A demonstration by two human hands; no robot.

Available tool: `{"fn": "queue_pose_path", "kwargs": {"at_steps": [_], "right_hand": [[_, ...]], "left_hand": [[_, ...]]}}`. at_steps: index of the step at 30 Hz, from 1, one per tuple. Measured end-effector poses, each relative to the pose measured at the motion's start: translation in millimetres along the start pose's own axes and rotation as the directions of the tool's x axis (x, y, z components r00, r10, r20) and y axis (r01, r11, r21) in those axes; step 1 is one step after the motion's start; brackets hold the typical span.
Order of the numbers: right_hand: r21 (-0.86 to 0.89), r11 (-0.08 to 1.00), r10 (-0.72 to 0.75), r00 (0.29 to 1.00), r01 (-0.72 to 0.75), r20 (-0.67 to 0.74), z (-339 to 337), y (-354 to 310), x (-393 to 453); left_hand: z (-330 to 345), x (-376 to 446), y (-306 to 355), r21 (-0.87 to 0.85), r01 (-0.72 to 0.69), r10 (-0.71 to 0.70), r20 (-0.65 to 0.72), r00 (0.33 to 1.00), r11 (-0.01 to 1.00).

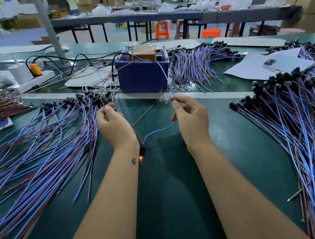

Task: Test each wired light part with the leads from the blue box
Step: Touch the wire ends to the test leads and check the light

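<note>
Small black wired light part (142, 153) glows orange, its wires pinched by left hand (114, 125) and right hand (190, 118); heaps of blue-and-brown wired parts (36, 147) flank the square blue plastic box (142, 75).

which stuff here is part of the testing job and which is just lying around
In the job: blue box, blue lead, lit light part, left hand, right hand, wired parts pile.
Lying about: phone, power strip, white paper.
</note>
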State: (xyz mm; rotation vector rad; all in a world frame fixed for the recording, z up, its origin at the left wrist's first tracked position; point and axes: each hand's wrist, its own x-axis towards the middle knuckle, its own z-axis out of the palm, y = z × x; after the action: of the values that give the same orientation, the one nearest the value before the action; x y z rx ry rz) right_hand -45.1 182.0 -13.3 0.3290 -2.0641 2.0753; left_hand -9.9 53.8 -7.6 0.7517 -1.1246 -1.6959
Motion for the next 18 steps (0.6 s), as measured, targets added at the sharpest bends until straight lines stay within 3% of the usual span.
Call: {"fn": "queue_pose_path", "kwargs": {"at_steps": [18], "right_hand": [[-0.022,1.000,-0.020,1.000,0.020,0.019,-0.7,-0.8,-1.2]], "left_hand": [[-0.1,0.0,1.7,-0.017,0.013,-0.013,-0.014,1.000,1.000]]}}
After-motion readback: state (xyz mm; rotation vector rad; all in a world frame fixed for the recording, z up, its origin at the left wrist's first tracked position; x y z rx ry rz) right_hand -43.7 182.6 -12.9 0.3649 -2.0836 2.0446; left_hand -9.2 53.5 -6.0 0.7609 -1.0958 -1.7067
